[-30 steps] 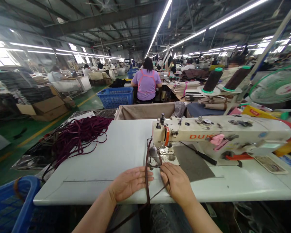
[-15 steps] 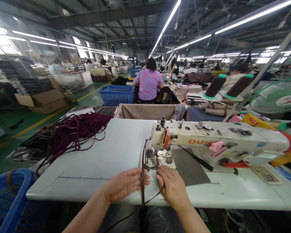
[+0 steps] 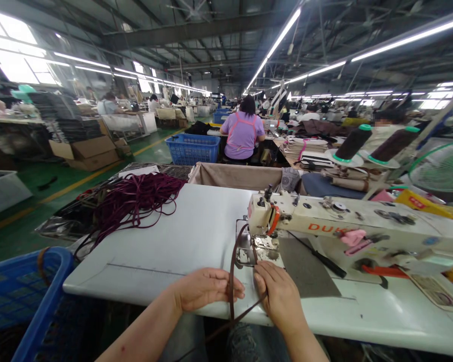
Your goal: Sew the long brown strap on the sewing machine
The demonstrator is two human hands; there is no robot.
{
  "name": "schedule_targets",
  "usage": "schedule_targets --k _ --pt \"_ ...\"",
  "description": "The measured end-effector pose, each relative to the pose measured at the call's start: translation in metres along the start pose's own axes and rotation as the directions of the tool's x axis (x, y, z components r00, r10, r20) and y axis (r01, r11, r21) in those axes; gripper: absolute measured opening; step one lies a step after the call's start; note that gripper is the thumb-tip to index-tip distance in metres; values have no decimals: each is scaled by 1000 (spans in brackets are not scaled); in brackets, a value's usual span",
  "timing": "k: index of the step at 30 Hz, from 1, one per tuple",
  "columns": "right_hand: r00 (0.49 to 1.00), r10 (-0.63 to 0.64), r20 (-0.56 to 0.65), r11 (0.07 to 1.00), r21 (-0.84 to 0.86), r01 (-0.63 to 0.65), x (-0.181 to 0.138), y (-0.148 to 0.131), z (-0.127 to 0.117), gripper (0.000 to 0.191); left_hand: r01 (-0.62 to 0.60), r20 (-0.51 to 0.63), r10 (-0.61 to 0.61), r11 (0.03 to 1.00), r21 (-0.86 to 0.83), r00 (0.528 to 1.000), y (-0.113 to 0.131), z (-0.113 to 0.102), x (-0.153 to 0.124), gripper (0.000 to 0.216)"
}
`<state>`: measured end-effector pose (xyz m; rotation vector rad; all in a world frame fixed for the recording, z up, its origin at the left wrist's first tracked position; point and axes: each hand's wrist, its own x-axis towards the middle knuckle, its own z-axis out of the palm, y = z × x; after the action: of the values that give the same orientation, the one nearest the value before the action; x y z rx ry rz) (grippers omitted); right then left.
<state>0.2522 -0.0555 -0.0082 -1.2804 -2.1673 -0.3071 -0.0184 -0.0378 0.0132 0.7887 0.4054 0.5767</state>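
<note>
A narrow brown strap (image 3: pixel 233 271) loops from the needle area of the sewing machine (image 3: pixel 340 221) down over the table's front edge. My right hand (image 3: pixel 279 294) lies closed on the strap just in front of the machine's metal needle plate (image 3: pixel 266 256); a length of strap trails out under its palm. To the left, my left hand (image 3: pixel 209 289) is sideways with its fingers stretched and slightly bent, the strap running across them. Its fingers are not closed around the strap. Where the strap meets the presser foot is too small to make out.
Purple straps (image 3: pixel 136 201) are heaped at the table's (image 3: pixel 154 241) left rear. A blue basket (image 3: pixel 56 266) stands at the left edge. A black-handled tool (image 3: pixel 328 264) lies beneath the machine arm. Two thread cones (image 3: pixel 353 143) stand behind, near a fan (image 3: pixel 441 171). A co-worker (image 3: pixel 243 128) sits ahead.
The view has turned left, so everything sits further right. My left fingers have bent slightly beside the strap. My right hand stays in front of the needle plate.
</note>
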Motion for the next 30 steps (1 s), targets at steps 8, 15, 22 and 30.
schedule_targets --k 8,15,22,30 --pt "1000 -21 -5 1000 -2 21 2 0 -1 31 -63 -197 52 997 -54 979 8 -7 32 33" --pt "999 -29 14 1000 4 29 1 2 -1 31 -149 -212 129 986 -80 969 5 -16 54 33" --pt "999 -36 21 999 25 35 0 3 1 31 -170 -161 152 979 -109 975 1 -19 47 35" --pt "1000 -27 13 999 36 27 0 3 1 29 -145 -135 131 984 -100 982 1 -19 49 32"
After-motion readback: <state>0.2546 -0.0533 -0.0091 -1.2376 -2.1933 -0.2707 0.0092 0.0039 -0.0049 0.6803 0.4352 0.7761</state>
